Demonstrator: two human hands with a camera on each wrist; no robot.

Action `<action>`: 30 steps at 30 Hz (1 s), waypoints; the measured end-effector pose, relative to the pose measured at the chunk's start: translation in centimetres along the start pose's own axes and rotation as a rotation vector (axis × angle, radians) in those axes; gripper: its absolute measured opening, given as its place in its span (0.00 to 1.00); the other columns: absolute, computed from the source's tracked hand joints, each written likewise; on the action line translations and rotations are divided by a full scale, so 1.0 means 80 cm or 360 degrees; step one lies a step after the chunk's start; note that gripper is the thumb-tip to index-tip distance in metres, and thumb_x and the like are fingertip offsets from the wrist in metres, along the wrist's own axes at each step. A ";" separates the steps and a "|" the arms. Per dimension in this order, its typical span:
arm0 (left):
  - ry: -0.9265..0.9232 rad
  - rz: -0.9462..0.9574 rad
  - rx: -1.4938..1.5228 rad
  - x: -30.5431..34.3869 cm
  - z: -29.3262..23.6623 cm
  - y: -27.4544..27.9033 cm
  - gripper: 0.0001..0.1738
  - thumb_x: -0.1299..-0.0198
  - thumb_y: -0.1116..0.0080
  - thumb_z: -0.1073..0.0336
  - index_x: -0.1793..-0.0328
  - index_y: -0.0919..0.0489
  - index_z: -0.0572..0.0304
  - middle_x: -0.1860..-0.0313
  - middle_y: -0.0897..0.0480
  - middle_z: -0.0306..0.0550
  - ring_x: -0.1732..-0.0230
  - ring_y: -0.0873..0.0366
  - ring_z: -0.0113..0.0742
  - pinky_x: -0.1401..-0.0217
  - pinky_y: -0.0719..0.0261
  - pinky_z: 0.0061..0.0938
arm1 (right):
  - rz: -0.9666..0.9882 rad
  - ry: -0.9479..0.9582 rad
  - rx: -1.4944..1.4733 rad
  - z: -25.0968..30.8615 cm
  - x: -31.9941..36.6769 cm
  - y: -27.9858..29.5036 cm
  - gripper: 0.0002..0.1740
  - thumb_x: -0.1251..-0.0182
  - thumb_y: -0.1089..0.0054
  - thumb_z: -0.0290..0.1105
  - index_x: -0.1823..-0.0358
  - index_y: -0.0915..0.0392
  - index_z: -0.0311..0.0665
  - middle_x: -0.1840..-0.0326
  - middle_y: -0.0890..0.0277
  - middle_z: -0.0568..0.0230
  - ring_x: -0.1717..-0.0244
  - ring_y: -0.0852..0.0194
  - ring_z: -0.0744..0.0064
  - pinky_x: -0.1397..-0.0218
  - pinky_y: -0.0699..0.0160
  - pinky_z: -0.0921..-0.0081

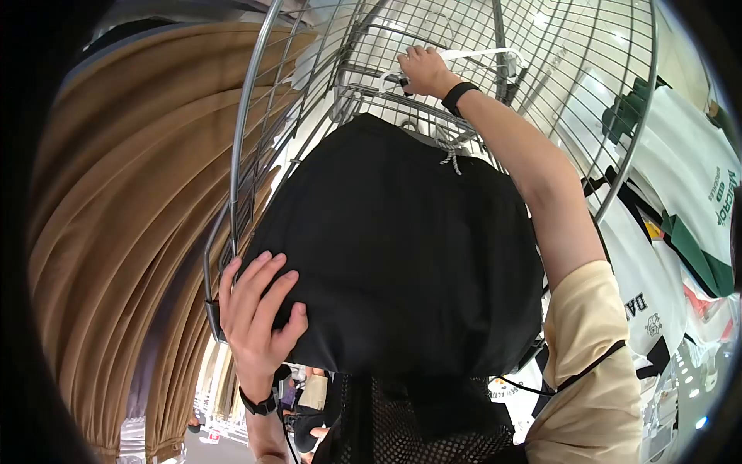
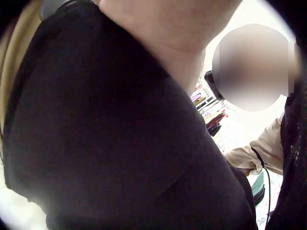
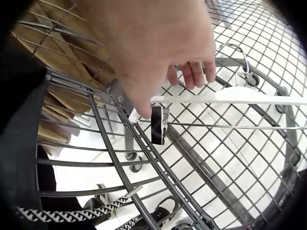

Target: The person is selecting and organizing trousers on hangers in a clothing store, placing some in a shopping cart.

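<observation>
Black drawstring bottoms [image 1: 394, 255] are spread over the near part of a wire cart basket, a patterned cord [image 1: 451, 158] hanging from the waistband. My left hand [image 1: 259, 317] rests on their left edge, fingers extended over the fabric. In the left wrist view the black cloth [image 2: 105, 124] fills most of the picture and hides the fingers. Farther forward, inside the basket, my right hand [image 1: 427, 71] grips one end of a white clip hanger [image 1: 483, 52]. The right wrist view shows the hanger's black clip [image 3: 157, 125] just below the thumb, with nothing hung from it.
The wire basket [image 3: 230, 163] has caster wheels below it. Brown trousers [image 1: 139, 193] hang in a dense row along the left side. White printed shirts [image 1: 688, 147] hang on the right. A person [image 1: 311, 398] shows beneath the black cloth, behind my left wrist.
</observation>
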State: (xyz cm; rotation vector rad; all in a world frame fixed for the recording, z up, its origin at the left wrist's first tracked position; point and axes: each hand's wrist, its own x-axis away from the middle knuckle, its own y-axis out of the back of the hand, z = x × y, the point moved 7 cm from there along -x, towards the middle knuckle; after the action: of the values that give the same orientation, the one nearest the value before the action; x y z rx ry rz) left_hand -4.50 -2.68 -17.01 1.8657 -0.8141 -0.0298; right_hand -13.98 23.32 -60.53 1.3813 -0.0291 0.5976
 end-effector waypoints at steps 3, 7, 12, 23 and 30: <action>0.0015 0.0038 0.0013 0.001 0.001 0.001 0.16 0.42 0.33 0.67 0.48 0.12 0.64 0.39 0.12 0.54 0.31 0.16 0.56 0.22 0.30 0.60 | -0.0004 -0.0102 0.0035 0.001 -0.006 -0.012 0.27 0.47 0.23 0.43 0.48 0.16 0.36 0.46 0.17 0.55 0.39 0.20 0.56 0.40 0.21 0.60; 0.0005 0.0031 0.0018 -0.001 0.002 0.000 0.15 0.42 0.32 0.67 0.49 0.12 0.64 0.40 0.11 0.54 0.32 0.16 0.56 0.21 0.31 0.60 | 0.0146 -0.0125 0.0051 -0.013 -0.021 -0.018 0.34 0.53 0.17 0.48 0.46 0.16 0.37 0.48 0.14 0.55 0.41 0.17 0.56 0.43 0.17 0.58; 0.0000 0.0021 0.0051 0.000 -0.001 0.002 0.17 0.44 0.31 0.70 0.48 0.12 0.64 0.40 0.12 0.54 0.32 0.16 0.55 0.21 0.30 0.60 | 0.0225 -0.0041 -0.0224 -0.005 -0.026 0.003 0.25 0.39 0.22 0.41 0.48 0.19 0.32 0.59 0.10 0.51 0.54 0.09 0.50 0.51 0.10 0.58; -0.0080 -0.0159 0.0051 0.006 -0.021 0.013 0.17 0.43 0.31 0.75 0.45 0.11 0.60 0.39 0.11 0.48 0.32 0.17 0.50 0.20 0.29 0.53 | -0.0504 -0.0105 -0.0910 0.026 0.047 0.246 0.34 0.23 0.34 0.52 0.31 0.37 0.36 0.59 0.13 0.44 0.57 0.13 0.37 0.56 0.16 0.48; -0.0186 0.0369 -0.0030 -0.003 -0.035 0.012 0.24 0.31 0.36 0.63 0.29 0.20 0.55 0.26 0.22 0.56 0.20 0.30 0.55 0.14 0.42 0.55 | -0.0922 0.0126 -0.0820 0.066 0.283 0.486 0.21 0.31 0.27 0.39 0.50 0.29 0.36 0.68 0.18 0.51 0.66 0.18 0.39 0.65 0.23 0.52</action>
State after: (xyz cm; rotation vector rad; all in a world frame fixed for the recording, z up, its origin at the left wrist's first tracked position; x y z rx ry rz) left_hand -4.14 -0.49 -15.07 1.7541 -1.1029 -0.0005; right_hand -9.04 29.57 -15.96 0.8051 0.2577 0.1358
